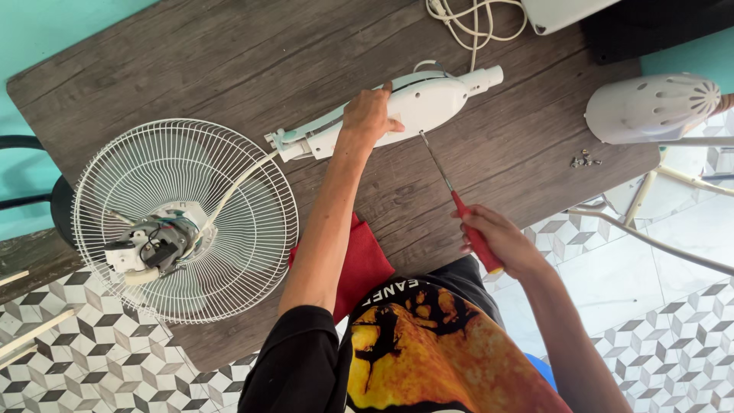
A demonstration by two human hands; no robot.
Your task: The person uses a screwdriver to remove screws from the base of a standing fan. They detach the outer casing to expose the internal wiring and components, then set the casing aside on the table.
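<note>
The left hand point(370, 116) lay palm-down on the white fan stand housing point(397, 111), fingers curled over its upper edge and pressing it to the bench point(229, 69). The right hand point(501, 243) was closed around the red handle of a screwdriver point(459, 205), whose thin metal shaft ran up to the housing's lower edge, the tip touching just right of the left hand. The housing was a long white and pale green plastic shell, lying aslant, with a round neck at its right end and a bracket at its left. Left of the housing lay a white wire fan guard point(186, 220) with the bare motor point(153, 243) in its middle. Below the housing a red cloth point(363, 264) lay under the left forearm. Right of the housing sat a few small screws point(585, 160) and a white vented motor cover point(650, 107); above it, a coiled white cord point(474, 19)
</note>
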